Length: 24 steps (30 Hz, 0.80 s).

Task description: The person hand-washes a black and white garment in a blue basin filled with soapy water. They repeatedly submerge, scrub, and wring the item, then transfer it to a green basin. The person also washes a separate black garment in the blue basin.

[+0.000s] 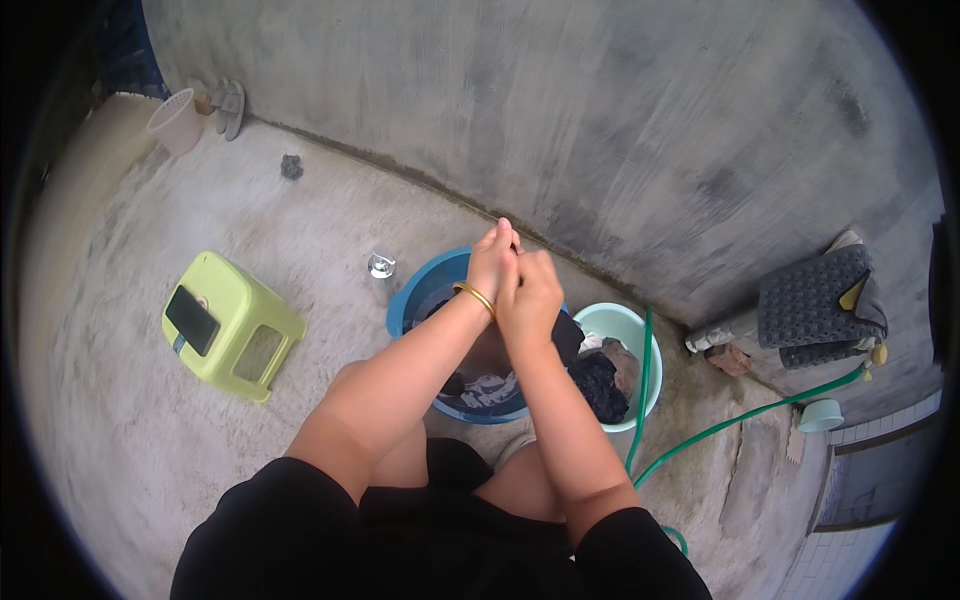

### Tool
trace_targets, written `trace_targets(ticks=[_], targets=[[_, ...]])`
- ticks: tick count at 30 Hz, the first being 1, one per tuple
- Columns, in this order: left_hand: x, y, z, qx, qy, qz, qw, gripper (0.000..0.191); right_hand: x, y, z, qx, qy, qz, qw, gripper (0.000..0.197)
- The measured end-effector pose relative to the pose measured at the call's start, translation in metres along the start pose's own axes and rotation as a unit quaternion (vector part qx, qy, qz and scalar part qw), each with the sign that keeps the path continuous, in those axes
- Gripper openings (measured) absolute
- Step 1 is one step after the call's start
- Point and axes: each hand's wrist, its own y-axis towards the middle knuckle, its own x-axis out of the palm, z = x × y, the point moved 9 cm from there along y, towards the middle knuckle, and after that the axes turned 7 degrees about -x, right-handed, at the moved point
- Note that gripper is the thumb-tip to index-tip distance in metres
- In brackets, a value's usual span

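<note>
My left hand [491, 259], with a gold-coloured bangle [474, 298] at its wrist, meets my right hand [531, 289] palm to palm above a blue plastic basin [400, 307]. The right fingers are curled against the left hand; whether anything lies between them is hidden. Dark cloth [567, 335] and water are in the basin. Close on its right stands a pale green basin [654, 375] with dark, brown and white clothes [600, 382] inside. A clear bottle with a pump top [381, 265] is on the concrete floor, left of the blue basin.
A light green plastic stool [251, 300] at the left bears a black phone [193, 320]. A green hose [750, 412] runs across the pale green basin and to the right. A concrete wall [525, 112] rises beyond. A pink basket [177, 124] and slippers [231, 109] lie far left.
</note>
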Motion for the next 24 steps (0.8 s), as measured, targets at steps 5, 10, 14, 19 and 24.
trace_targets(ticks=[5,10,14,19,24], targets=[[0.006,-0.021,-0.001,-0.055,0.015,0.059,0.997,0.042,-0.007,0.006,0.024,0.032,-0.034,0.013,0.999,0.03],[-0.002,-0.025,-0.004,-0.066,0.098,0.084,0.989,0.044,0.002,0.008,0.041,0.067,-0.028,-0.012,0.997,0.031],[0.007,-0.03,0.005,-0.049,0.167,0.062,0.983,0.047,-0.002,0.002,0.071,0.209,0.032,-0.038,0.977,0.034],[0.005,-0.018,0.021,-0.016,0.16,0.056,0.985,0.051,0.008,-0.009,0.052,0.143,0.079,-0.234,0.958,0.039],[0.016,-0.021,0.033,0.102,0.359,0.021,0.927,0.049,0.008,-0.031,0.08,0.304,0.186,-0.29,0.888,0.03]])
